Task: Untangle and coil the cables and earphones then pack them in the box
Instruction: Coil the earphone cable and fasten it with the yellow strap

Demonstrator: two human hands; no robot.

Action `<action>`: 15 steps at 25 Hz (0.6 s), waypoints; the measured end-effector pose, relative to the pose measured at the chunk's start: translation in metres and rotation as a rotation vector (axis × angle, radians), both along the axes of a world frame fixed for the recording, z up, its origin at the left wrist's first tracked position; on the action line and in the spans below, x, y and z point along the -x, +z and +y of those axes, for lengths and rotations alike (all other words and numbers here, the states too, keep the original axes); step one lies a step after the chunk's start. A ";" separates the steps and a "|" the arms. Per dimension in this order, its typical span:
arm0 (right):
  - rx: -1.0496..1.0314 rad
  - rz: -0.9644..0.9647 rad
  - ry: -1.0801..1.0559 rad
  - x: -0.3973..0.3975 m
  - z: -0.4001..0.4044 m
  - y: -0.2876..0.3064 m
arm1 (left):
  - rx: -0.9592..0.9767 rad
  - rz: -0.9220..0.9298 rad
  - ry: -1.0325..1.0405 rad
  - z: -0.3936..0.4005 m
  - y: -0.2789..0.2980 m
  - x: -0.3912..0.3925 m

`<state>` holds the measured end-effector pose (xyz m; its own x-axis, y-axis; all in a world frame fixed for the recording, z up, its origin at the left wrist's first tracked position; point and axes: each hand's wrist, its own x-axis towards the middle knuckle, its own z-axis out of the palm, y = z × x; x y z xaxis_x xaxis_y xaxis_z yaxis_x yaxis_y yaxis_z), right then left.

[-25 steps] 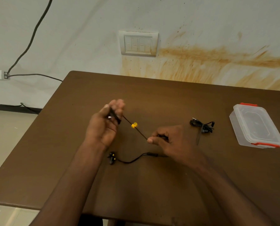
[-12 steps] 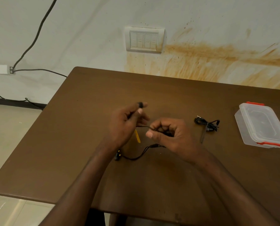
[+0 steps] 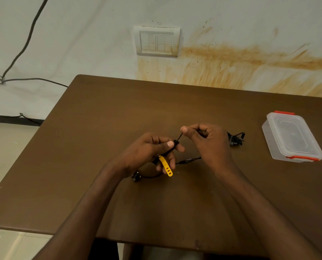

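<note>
brown tabletop [image 3: 175, 102] lies under both forearms, which reach in from the near edge and meet over its middle. the left hand [image 3: 149, 154] curls round a black cable [image 3: 178, 138], thumb pressing it against the fingers, with a yellow strap [image 3: 165, 166] hanging below them. the right hand [image 3: 207, 141], close beside it and slightly higher, pinches the same cable (thumb tip forward). more cable trails under both hands. just right of the right hand sits a second black bundle [image 3: 236, 139]; further right, the closed clear box [image 3: 291, 137].
</note>
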<state>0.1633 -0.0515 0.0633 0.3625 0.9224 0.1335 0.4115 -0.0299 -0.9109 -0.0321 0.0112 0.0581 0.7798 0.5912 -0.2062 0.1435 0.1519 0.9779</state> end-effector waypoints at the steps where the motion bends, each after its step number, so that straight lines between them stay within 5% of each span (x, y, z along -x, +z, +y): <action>1: 0.015 -0.018 -0.033 -0.001 0.000 -0.001 | 0.011 -0.007 -0.018 0.000 -0.001 0.000; 6: 0.175 0.115 0.020 -0.007 0.004 -0.006 | 0.121 -0.194 0.045 0.001 0.001 -0.003; 15: 0.362 1.313 0.272 0.038 0.001 -0.004 | 0.748 -0.973 0.333 0.006 0.012 -0.014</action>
<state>0.1253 -0.0507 0.0590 -0.1594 0.8930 -0.4209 -0.6997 -0.4029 -0.5899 -0.0183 0.0177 0.0696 0.6331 0.7741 -0.0014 -0.7337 0.6006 0.3177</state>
